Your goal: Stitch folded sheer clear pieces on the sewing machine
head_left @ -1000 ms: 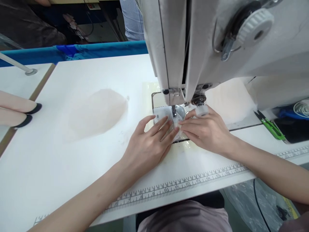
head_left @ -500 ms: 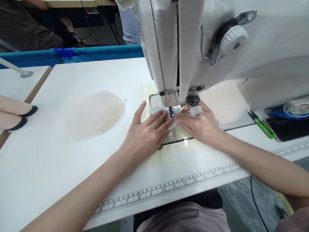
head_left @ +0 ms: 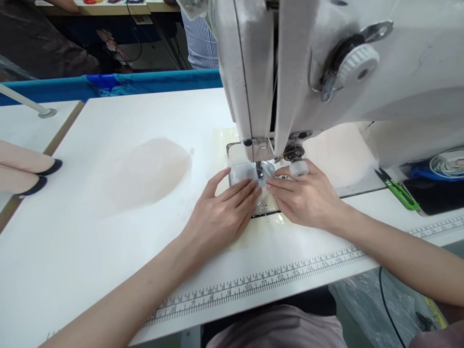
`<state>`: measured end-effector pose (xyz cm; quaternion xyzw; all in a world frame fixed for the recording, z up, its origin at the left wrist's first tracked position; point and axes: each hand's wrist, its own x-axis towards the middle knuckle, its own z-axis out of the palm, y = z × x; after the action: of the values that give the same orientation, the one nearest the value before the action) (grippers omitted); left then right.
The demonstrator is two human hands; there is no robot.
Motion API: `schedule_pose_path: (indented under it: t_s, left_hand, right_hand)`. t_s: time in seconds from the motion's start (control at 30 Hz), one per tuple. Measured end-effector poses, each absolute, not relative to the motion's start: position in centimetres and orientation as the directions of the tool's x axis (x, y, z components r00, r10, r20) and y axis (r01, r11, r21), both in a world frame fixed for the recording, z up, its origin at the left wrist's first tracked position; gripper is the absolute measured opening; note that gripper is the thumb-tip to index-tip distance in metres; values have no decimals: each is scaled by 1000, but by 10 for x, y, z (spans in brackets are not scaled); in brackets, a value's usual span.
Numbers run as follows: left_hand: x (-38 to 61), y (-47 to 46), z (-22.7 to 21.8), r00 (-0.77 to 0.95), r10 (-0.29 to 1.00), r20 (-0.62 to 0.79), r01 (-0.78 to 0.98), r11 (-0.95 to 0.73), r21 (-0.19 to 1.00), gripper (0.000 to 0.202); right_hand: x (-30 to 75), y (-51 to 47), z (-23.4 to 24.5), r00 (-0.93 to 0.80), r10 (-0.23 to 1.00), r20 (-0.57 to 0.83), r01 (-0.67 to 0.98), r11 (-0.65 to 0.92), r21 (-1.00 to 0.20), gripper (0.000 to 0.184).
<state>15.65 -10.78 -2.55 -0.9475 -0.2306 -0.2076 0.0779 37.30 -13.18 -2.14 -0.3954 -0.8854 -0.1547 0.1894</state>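
Small pale fabric piece (head_left: 242, 173): thin, whitish, half see-through. Lies flat on needle plate (head_left: 271, 168) of sewing machine (head_left: 398, 72), right edge tucked under presser foot (head_left: 260, 180). Pinned from near side under flat, spread fingers of left hand (head_left: 221, 217). Met at right edge by fingertips of right hand (head_left: 308, 198), just beside foot. Shows mostly beyond left fingertips, toward machine; near part hidden under both hands. Exact outline hard to tell.

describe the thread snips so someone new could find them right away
Start at the big white sewing machine and follow its base to the right, past the right hand. The thread snips lie there, near a coiled white cord. Nothing else nearby is bright green with black blades.
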Motion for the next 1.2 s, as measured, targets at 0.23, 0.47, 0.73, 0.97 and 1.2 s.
schedule_pose_path:
  t_s: [0.23,0.47,0.73,0.97,1.2]
  left_hand:
    - [157,-105,-26,805,417,421,474,-880,-34,31]
    - [159,-101,-27,805,421,418,478,-877,-37,32]
    - [160,-97,-28,806,398,439,472,-879,-70,30]
    - [161,-94,-28,796,414,442,478,-877,-39,30]
    - [161,-93,-30,792,412,450,490,-869,-67,29]
  right_hand:
    - [373,-130,-21,-593,670,446,781,614,116,26]
    - [375,-128,-22,-594,674,440,793,582,180,28]
    - [375,-124,-24,-600,664,446,791,578,202,28]
    - [375,-123,-25,-597,680,425,797,565,215,30]
    - [375,-123,-24,-598,672,438,796,563,222,29]
